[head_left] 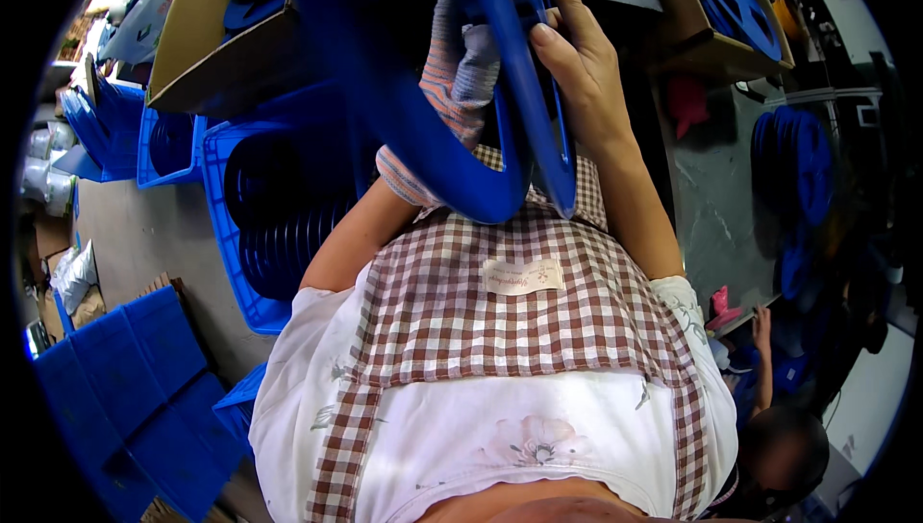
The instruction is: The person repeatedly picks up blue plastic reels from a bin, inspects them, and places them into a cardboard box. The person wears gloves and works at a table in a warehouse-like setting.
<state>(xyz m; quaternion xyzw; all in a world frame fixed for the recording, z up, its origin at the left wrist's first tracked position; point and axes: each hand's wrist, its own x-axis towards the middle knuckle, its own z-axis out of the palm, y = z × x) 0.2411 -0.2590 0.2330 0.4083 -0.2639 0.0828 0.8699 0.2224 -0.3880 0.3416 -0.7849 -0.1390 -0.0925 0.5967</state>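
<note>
A large blue plastic reel [409, 143], with wide openings in its sides, is held up in front of my chest, blurred along its near edge. My right hand [586, 66] is bare and grips the reel's right side, thumb and forefinger toward its upper part. My left hand [460, 90], in a striped knit glove, shows through an opening in the reel. Its fingers are bent up against the reel's middle, and their tips are partly hidden behind the blue plastic.
Cardboard boxes with blue reel parts stand far left [216, 71] and far right [716, 57]. A blue crate [231, 244] of black discs stands at my left. Blue reels [793, 162] lie to the right. Another person's arm [762, 360] shows at the lower right.
</note>
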